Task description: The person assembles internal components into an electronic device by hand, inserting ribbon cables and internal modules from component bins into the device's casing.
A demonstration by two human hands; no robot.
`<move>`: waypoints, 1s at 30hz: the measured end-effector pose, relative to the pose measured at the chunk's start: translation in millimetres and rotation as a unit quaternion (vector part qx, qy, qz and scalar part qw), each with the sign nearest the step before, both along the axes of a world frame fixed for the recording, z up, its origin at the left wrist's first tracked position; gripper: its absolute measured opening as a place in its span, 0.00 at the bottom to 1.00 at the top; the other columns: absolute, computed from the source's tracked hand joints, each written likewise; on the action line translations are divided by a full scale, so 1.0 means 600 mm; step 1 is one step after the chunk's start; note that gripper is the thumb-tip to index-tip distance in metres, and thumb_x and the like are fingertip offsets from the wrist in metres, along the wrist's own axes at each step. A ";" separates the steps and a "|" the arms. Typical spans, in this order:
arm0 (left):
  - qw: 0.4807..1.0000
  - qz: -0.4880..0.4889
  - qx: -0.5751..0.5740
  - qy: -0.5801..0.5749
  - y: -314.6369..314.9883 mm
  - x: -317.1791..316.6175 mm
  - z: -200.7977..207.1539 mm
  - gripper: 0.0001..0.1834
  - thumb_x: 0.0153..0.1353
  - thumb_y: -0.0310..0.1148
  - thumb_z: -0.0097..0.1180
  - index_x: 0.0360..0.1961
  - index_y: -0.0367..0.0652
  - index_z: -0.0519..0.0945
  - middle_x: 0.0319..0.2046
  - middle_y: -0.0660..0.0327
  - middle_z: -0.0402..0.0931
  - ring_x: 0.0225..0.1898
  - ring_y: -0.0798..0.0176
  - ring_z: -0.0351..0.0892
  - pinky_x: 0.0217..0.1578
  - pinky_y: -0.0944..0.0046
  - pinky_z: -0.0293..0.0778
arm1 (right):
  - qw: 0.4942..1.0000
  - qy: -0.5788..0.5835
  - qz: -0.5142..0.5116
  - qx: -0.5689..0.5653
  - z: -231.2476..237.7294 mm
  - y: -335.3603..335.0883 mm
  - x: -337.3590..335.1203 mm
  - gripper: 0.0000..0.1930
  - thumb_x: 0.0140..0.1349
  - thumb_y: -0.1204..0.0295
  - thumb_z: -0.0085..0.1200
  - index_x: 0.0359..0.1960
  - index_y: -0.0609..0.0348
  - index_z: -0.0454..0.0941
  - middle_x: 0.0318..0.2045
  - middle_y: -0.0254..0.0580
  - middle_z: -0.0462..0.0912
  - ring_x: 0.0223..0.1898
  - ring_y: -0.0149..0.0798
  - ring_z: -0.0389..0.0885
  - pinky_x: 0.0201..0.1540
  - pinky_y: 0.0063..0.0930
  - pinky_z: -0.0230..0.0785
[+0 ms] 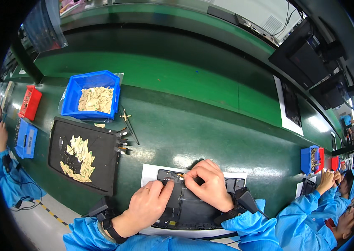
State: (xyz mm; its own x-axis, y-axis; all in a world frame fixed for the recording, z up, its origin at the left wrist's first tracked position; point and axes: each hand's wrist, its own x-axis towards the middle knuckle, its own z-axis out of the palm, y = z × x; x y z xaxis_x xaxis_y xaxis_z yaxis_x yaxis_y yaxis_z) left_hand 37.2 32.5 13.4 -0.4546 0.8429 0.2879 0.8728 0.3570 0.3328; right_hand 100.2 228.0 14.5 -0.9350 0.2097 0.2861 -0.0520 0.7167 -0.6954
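A black tablet-like housing [189, 208] lies on a white sheet [149, 172] right in front of me. My left hand [145, 205] rests over its left part, the index finger stretched to the upper left corner area and the other fingers bent. Beside that fingertip, my right hand [207, 184] has thumb and index finger pinched together at the housing's top edge. A small yellowish strip [180, 175] shows at the pinch; whether the fingers hold it or something else, I cannot make out. My right wrist and palm hang over the housing's right part.
Left of the housing, a black tray [101, 155] carries cream paper-like pieces and small dark parts. Behind it stands a blue bin [70, 98] of similar pieces, with tweezers [130, 127] alongside. Co-workers sit on both sides; a red bin [30, 103] stands far left.
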 end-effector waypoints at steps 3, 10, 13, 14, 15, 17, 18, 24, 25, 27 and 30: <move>1.000 -0.004 0.005 0.022 0.001 -0.002 -0.003 0.23 0.46 0.29 0.53 0.47 0.38 0.79 0.26 0.62 0.62 0.24 0.66 0.71 0.22 0.70 0.70 | 1.000 -0.002 -0.001 0.010 -0.001 0.000 -0.001 0.05 0.48 0.77 0.63 0.21 0.58 0.77 0.23 0.37 0.78 0.28 0.41 0.75 0.33 0.32 0.65; 1.000 0.012 -0.011 -0.011 0.003 0.002 0.007 0.21 0.48 0.27 0.54 0.46 0.39 0.79 0.26 0.61 0.64 0.25 0.62 0.72 0.23 0.66 0.71 | 1.000 -0.009 -0.001 0.018 -0.004 0.000 0.001 0.04 0.47 0.74 0.62 0.22 0.55 0.78 0.24 0.34 0.76 0.30 0.40 0.75 0.34 0.32 0.64; 1.000 0.009 -0.012 -0.010 0.003 0.002 0.007 0.21 0.48 0.28 0.53 0.46 0.39 0.79 0.26 0.61 0.64 0.25 0.62 0.72 0.22 0.66 0.71 | 1.000 -0.008 0.001 0.023 -0.005 0.000 0.000 0.05 0.47 0.74 0.62 0.22 0.55 0.78 0.24 0.34 0.76 0.30 0.40 0.75 0.34 0.32 0.64; 1.000 0.009 -0.013 -0.011 0.003 0.002 0.006 0.21 0.48 0.28 0.53 0.46 0.39 0.79 0.26 0.61 0.64 0.25 0.62 0.72 0.22 0.66 0.71 | 1.000 -0.008 0.002 0.024 -0.005 0.000 0.000 0.05 0.47 0.74 0.62 0.22 0.55 0.78 0.24 0.34 0.76 0.30 0.40 0.75 0.33 0.32 0.63; 1.000 0.009 -0.015 -0.012 0.003 0.002 0.006 0.21 0.48 0.28 0.53 0.46 0.39 0.79 0.26 0.61 0.64 0.25 0.62 0.72 0.22 0.66 0.71 | 1.000 -0.008 0.002 0.025 -0.006 0.000 0.000 0.05 0.47 0.74 0.62 0.22 0.55 0.78 0.24 0.34 0.76 0.30 0.40 0.75 0.33 0.31 0.63; 1.000 0.009 -0.017 -0.012 0.003 0.001 0.005 0.21 0.48 0.28 0.53 0.46 0.39 0.79 0.26 0.61 0.64 0.25 0.62 0.72 0.22 0.66 0.71 | 1.000 -0.006 0.002 0.028 -0.002 -0.001 -0.001 0.05 0.48 0.75 0.63 0.21 0.56 0.78 0.23 0.35 0.77 0.29 0.40 0.75 0.33 0.32 0.64; 1.000 0.003 -0.014 0.006 0.003 -0.001 0.003 0.21 0.47 0.28 0.54 0.46 0.38 0.79 0.25 0.61 0.62 0.24 0.64 0.71 0.22 0.69 0.70 | 0.999 -0.003 0.001 0.031 -0.001 -0.001 -0.002 0.06 0.48 0.77 0.64 0.21 0.57 0.77 0.23 0.36 0.77 0.28 0.41 0.75 0.32 0.32 0.65; 1.000 -0.003 -0.007 0.022 0.005 -0.002 0.000 0.23 0.46 0.29 0.54 0.46 0.37 0.79 0.25 0.62 0.61 0.23 0.67 0.70 0.21 0.71 0.69 | 0.999 0.003 0.002 0.049 -0.002 -0.001 -0.001 0.06 0.47 0.77 0.64 0.21 0.57 0.77 0.23 0.36 0.77 0.28 0.41 0.75 0.32 0.32 0.65; 1.000 -0.001 -0.009 0.017 0.005 -0.002 0.001 0.23 0.46 0.29 0.53 0.46 0.37 0.79 0.25 0.62 0.61 0.23 0.67 0.70 0.21 0.71 0.69 | 0.999 0.003 0.001 0.048 -0.002 -0.001 -0.001 0.06 0.47 0.77 0.64 0.21 0.57 0.77 0.23 0.36 0.77 0.28 0.41 0.75 0.32 0.32 0.65; 1.000 0.000 -0.014 0.013 0.005 -0.001 0.003 0.23 0.46 0.29 0.53 0.47 0.38 0.79 0.25 0.62 0.61 0.24 0.67 0.70 0.21 0.71 0.69 | 0.998 0.009 0.004 0.058 -0.002 -0.001 -0.001 0.06 0.47 0.77 0.64 0.22 0.56 0.77 0.23 0.36 0.76 0.28 0.41 0.75 0.32 0.33 0.65; 1.000 0.013 -0.016 -0.004 0.008 0.002 0.009 0.21 0.46 0.27 0.54 0.46 0.40 0.80 0.25 0.62 0.61 0.24 0.65 0.70 0.21 0.68 0.69 | 0.998 0.012 0.012 0.069 -0.005 -0.001 0.001 0.06 0.47 0.74 0.64 0.23 0.54 0.78 0.25 0.33 0.75 0.30 0.39 0.75 0.33 0.31 0.63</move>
State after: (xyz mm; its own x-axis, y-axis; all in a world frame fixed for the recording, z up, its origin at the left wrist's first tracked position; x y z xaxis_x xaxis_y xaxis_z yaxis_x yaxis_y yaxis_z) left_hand 38.2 37.5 19.0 -0.4784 0.8396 0.2572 0.8606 0.3901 0.3274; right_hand 100.5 227.2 11.3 -0.9316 0.1453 0.3332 -0.0855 0.8034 -0.5893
